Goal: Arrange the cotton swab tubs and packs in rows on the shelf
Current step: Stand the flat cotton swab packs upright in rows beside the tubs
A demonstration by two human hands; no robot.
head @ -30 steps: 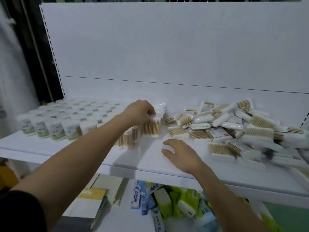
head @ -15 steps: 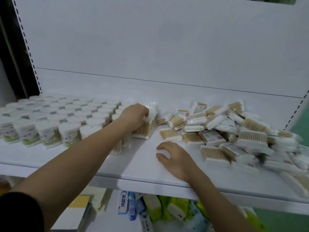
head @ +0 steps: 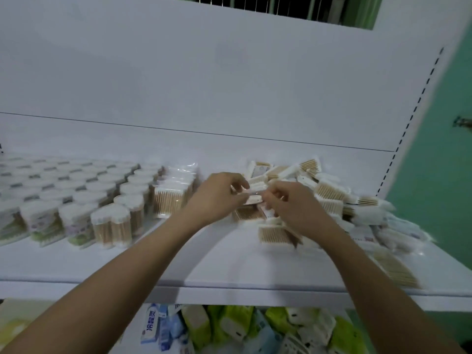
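Round cotton swab tubs (head: 76, 190) stand in rows on the left of the white shelf (head: 229, 274). Just right of them, clear packs of wooden swabs (head: 171, 198) stand upright in a short row. A loose heap of flat swab packs (head: 332, 200) covers the right side. My left hand (head: 217, 198) and my right hand (head: 293, 205) meet at the heap's left edge, and both pinch one flat pack (head: 252, 198) held between them just above the shelf. Blur hides the finger detail.
Another flat pack (head: 396, 269) lies near the shelf's front right edge. The lower shelf holds toothpaste boxes (head: 150, 325) and green and white pouches (head: 255, 328). A white back panel rises behind the shelf, and a green wall (head: 449, 175) is at the right.
My left hand let go of the upright pack by the tubs and moved right. My right hand lifted off the shelf. Both now hold a flat pack; the camera turned right.
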